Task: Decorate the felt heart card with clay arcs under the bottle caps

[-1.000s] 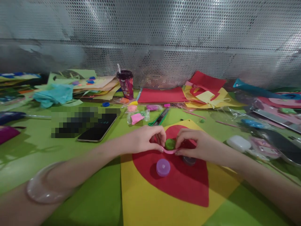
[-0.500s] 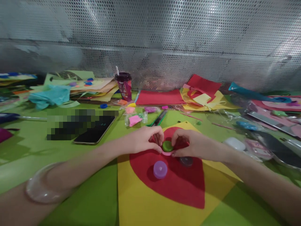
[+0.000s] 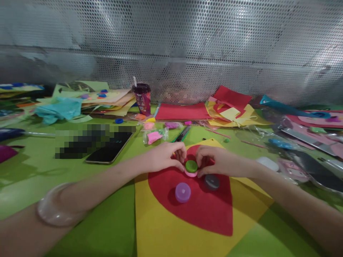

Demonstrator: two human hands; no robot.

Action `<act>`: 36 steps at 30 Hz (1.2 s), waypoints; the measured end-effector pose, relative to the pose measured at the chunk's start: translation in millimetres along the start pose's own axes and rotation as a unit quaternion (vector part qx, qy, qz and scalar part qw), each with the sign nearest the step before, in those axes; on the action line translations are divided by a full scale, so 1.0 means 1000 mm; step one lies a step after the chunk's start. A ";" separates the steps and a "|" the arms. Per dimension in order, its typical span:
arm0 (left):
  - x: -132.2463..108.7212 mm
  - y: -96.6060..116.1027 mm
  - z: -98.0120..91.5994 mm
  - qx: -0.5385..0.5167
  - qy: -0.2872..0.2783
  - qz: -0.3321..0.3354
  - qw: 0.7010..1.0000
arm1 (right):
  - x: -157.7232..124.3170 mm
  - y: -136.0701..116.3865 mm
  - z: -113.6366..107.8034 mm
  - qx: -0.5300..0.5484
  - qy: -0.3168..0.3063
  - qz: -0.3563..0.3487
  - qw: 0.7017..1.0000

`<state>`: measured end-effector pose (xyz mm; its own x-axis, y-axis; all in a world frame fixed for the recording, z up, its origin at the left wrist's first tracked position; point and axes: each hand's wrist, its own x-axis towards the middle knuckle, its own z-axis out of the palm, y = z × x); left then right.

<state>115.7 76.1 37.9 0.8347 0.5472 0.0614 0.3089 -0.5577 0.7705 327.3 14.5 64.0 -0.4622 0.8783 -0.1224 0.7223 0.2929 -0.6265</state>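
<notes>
A green bottle cap stands on the red paper shape, with a strip of pink clay curving round its near edge. My left hand comes in from the left, fingers curled and thumb tip touching the clay's left end. Opposite it, my right hand is curled the same way, thumb and fingertips at the clay's right end. Both hands partly hide the cap's sides. A purple cap lies nearer me on the red shape, and a grey cap lies just below my right hand.
Yellow paper lies under the red shape. Beyond my hands are a green cutter, a bag of pink clay and a lidded cup. A phone rests at left; a white case sits at right.
The hands have eased slightly apart at the cap, my right fingertips shifting a little outward, so more of the pink strip and the grey cap shows. The view has shifted slightly.
</notes>
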 end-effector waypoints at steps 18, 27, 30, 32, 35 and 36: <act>0.005 0.006 0.015 -0.016 0.028 -0.016 0.999 | 0.000 0.022 0.005 0.002 0.008 -0.117 0.993; -0.001 -0.003 0.003 0.010 0.010 0.004 1.000 | -0.004 0.022 0.003 0.003 -0.001 -0.111 0.994; -0.012 -0.001 -0.009 0.033 -0.021 0.024 0.999 | -0.006 0.022 0.004 0.006 0.001 -0.107 0.994; -0.020 0.005 -0.012 0.078 -0.040 0.037 0.995 | -0.007 0.021 0.004 0.007 0.003 -0.108 0.994; -0.027 0.015 -0.009 0.163 -0.073 0.048 0.983 | -0.009 0.020 0.005 0.003 0.007 -0.106 0.994; -0.028 0.017 -0.006 0.181 -0.079 0.054 0.979 | -0.009 0.020 0.005 0.001 0.008 -0.104 0.995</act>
<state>94.4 55.1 53.0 0.9228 0.3852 0.0084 0.3323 -0.8068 0.4886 343.2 10.2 49.1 -0.5927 0.8052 0.0221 0.6110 0.4672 -0.6391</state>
